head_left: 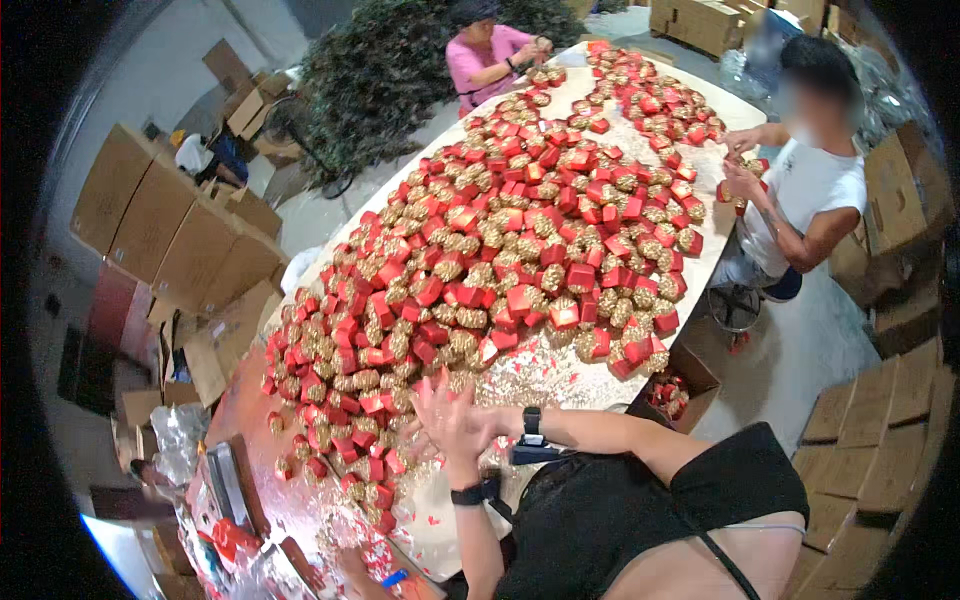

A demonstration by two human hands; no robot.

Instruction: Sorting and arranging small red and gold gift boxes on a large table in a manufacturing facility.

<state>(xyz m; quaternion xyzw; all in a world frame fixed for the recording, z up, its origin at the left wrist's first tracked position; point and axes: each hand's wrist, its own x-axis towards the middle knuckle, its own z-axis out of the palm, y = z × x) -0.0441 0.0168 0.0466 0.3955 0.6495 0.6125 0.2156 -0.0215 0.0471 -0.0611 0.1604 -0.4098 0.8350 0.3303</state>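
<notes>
Over the near part of a long table (610, 382), my left hand (447, 415) has its fingers stretched and spread. I see no thing held in it. My right hand (490, 424) meets it from the right, and the two overlap. The right fingers are mostly hidden and blurred. Both wrists wear dark bands. Just beyond my hands spreads a large heap of small ornaments (480, 270), each with a red angular base and a bumpy gold top. Gold and red scraps (530, 385) lie scattered on the table beside my hands.
Across the table sit a person in pink (485, 60) and, at the right, a person in white (815, 170) handling ornaments. Cartons are stacked left (165, 225) and right (870, 430). A carton with red pieces (695, 375) stands below the table's right edge. Dark greenery (375, 90) lies behind.
</notes>
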